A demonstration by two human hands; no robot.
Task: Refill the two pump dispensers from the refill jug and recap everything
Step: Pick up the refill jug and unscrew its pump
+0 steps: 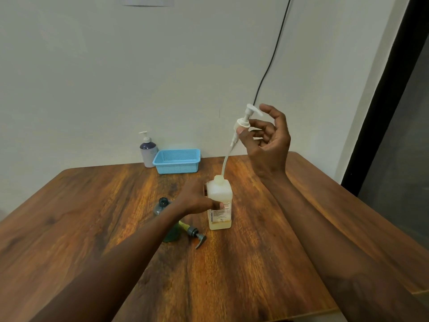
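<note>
White plastic pump (243,122) over square translucent bottle (219,194), grained wooden table (92,217).

You've got a blue mesh basket (177,167) sitting empty at the far edge of the wooden table (255,252). On your right, a black cable (276,45) hangs down the pale wall (116,77).

Green bottle (160,209) and loose pump (196,235) crowd white bottle (220,190).
</note>
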